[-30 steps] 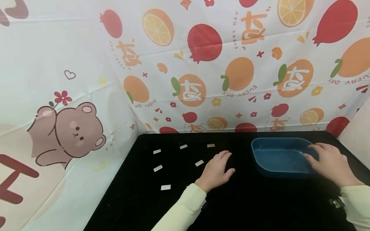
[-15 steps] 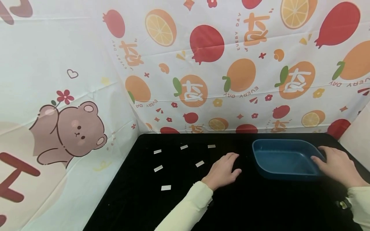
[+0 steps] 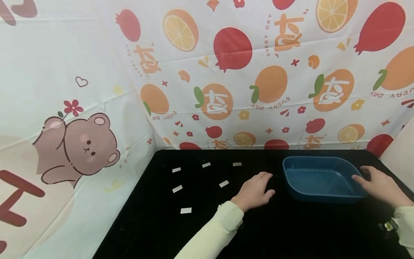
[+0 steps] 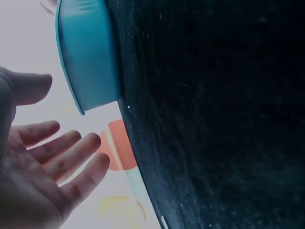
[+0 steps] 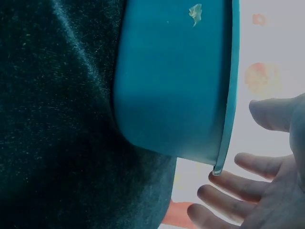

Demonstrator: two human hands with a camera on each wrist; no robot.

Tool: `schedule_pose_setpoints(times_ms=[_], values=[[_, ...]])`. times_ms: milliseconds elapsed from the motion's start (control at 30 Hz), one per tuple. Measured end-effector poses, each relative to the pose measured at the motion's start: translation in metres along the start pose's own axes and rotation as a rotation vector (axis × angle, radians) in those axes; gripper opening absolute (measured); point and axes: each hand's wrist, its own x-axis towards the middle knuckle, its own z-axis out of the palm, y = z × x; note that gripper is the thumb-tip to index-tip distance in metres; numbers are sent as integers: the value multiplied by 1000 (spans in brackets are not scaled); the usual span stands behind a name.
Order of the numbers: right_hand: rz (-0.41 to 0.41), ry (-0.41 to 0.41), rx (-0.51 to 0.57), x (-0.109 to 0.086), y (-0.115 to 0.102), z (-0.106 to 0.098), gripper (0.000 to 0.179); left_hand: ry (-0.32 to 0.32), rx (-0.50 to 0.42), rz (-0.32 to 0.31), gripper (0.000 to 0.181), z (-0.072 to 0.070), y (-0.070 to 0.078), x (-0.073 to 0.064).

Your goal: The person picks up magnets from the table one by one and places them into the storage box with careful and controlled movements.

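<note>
A big black surface (image 3: 275,233) holds a blue tub (image 3: 323,196) near its right side. The left hand (image 3: 253,192) and right hand (image 3: 381,184) are on either side of it, fingers (image 4: 86,179) spread, holding nothing. Six small white pieces (image 3: 224,183) lie on the left.

Hand (image 4: 35,174) — near blue bin (image 4: 89,55)

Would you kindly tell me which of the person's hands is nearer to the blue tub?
Right. The right hand is close by the right end of the blue tub; the left hand is off its left end, across a visible gap.
</note>
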Motion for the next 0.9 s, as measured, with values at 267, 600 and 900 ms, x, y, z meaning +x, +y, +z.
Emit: schedule_pose_setpoints(times_ms=[267, 600, 900], values=[[7, -41, 27, 3, 7, 0, 77, -16, -23, -35, 50, 2, 6, 10], [21, -102, 52, 4, 10, -4, 71, -75, -77, -108, 49, 16, 15, 26], [54, -158, 116, 2, 10, 0, 70, -73, -140, -140, 50, 31, 19, 28]])
